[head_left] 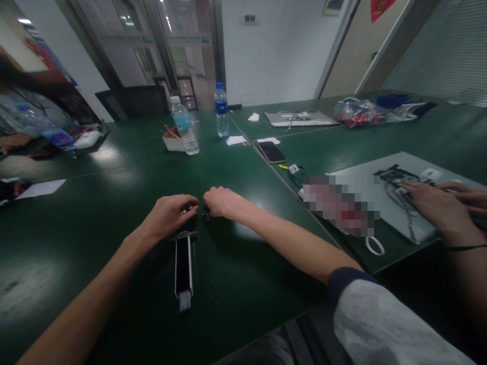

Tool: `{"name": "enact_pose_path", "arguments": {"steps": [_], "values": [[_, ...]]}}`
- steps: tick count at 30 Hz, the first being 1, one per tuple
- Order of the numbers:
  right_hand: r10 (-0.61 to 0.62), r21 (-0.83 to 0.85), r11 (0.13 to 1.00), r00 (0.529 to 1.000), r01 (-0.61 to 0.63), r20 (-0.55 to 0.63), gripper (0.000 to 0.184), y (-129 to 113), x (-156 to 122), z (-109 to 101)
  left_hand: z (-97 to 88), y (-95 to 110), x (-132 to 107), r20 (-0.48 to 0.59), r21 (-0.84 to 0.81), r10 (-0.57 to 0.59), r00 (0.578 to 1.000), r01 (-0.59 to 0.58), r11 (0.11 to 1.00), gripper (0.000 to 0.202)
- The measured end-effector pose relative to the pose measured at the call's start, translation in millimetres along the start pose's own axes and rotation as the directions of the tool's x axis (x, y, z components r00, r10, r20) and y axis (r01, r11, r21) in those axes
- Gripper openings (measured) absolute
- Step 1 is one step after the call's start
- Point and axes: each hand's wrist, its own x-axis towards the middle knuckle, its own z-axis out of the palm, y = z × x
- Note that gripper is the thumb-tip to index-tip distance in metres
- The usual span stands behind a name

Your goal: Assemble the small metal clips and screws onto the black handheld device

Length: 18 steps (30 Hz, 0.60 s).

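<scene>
My left hand (pixel 170 215) rests on the dark green table (pixel 114 203), fingers curled and pinched on a small metal part too tiny to name. My right hand (pixel 224 202) lies beside it, fingers curled down over several small screws or rings (pixel 206 215) on the table top; what it grips, if anything, is hidden. A long black and silver bar-shaped tool (pixel 183 268) lies just below my left hand, pointing toward me.
Two water bottles (pixel 184 125) (pixel 221 110) and a small white box (pixel 173 139) stand farther back. A phone (pixel 272 151) lies at the table seam. At right another person's hands (pixel 437 205) work on a grey panel (pixel 395 203). Another person sits at far left.
</scene>
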Motion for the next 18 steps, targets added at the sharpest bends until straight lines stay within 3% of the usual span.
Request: {"name": "enact_pose_path", "arguments": {"steps": [11, 15, 18], "values": [[-0.018, -0.017, 1.0, 0.994, 0.016, -0.109, 0.031, 6, 0, -9, -2.2, -3, 0, -0.057, -0.02, -0.023, 0.998, 0.022, 1.0, 0.033], [-0.034, 0.083, 0.995, 0.989, 0.047, -0.146, 0.029, 9, 1, -17, -2.6, -2, 0, -0.104, -0.001, -0.035, 0.994, 0.035, 0.999, 0.035], [-0.112, 0.209, 0.967, 0.982, 0.143, -0.154, 0.027, 10, 3, -22, -3.5, -1, -1, -0.158, 0.011, -0.056, 0.986, 0.059, 0.998, 0.036]]}}
